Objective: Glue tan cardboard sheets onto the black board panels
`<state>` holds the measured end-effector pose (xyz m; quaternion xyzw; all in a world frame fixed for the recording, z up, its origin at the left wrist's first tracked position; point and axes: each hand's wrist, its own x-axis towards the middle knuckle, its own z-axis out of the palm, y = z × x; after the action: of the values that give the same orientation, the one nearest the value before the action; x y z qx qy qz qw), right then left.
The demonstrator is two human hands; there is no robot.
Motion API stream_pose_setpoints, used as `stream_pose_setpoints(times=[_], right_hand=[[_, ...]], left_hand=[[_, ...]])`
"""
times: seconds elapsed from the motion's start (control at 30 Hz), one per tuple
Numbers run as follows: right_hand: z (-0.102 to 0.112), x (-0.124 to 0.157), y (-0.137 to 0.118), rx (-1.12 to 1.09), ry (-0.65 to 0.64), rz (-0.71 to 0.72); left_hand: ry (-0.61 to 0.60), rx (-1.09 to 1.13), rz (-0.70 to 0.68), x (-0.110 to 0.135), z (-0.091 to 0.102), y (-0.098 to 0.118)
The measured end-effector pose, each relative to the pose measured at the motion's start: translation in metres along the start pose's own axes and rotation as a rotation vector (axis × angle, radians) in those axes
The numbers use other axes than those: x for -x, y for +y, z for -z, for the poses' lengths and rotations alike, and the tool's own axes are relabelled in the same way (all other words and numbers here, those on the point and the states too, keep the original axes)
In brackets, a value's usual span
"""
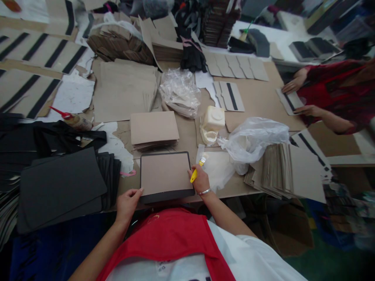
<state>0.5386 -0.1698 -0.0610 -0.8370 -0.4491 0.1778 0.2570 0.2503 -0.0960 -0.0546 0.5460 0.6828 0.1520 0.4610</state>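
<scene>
Black sheets (63, 191) lie stacked on the left, handily close, I'd guess. Beside them the left hand (127, 205) pinches the near left corner of a tan board (165, 173), seemingly steadying it on a black backing sheet (166, 198) at the table's (231, 190) front edge. The right hand (200, 181) grips a yellow-handled brush (193, 176), bristles outward, perhaps sparing the board.
</scene>
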Motion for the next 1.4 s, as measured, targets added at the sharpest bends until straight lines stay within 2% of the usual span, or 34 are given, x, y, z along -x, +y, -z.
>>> stream_pose_setpoints(times=[0.23,0.5,0.87,0.97,1.07,1.13,1.17,1.2,1.27,1.33,1.4], right_hand=[[-0.001,-0.003,0.001,0.055,-0.012,0.011],[-0.009,-0.006,0.009,0.067,0.046,0.114],[-0.008,-0.005,0.002,0.116,0.024,0.056],[-0.005,-0.005,-0.002,0.133,0.004,0.051],[-0.002,-0.006,-0.006,0.223,-0.014,0.049],[-0.001,-0.006,-0.008,0.305,0.012,0.075],[0.000,-0.007,-0.009,0.342,0.034,0.105],[0.000,-0.008,-0.010,0.370,0.051,0.154],[0.001,-0.010,-0.013,0.404,0.050,0.295],[0.001,-0.014,-0.017,0.416,-0.005,0.443],[0.001,-0.019,-0.022,0.425,-0.097,0.535]], left_hand=[[0.005,-0.022,-0.006,-0.001,-0.001,0.002],[0.001,0.007,-0.036,-0.009,-0.001,0.000],[0.005,-0.078,-0.075,-0.007,0.001,-0.001],[-0.034,-0.208,-0.109,-0.008,0.006,0.002],[-0.009,-0.482,-0.296,-0.011,0.014,0.014],[0.027,-0.642,-0.520,-0.016,0.018,0.026],[0.003,-0.701,-0.646,-0.018,0.018,0.032],[-0.061,-0.753,-0.763,-0.021,0.018,0.039],[-0.271,-0.852,-0.929,-0.027,0.013,0.051],[-0.455,-0.948,-0.977,-0.032,0.004,0.060],[-0.515,-1.007,-0.962,-0.035,-0.006,0.068]])
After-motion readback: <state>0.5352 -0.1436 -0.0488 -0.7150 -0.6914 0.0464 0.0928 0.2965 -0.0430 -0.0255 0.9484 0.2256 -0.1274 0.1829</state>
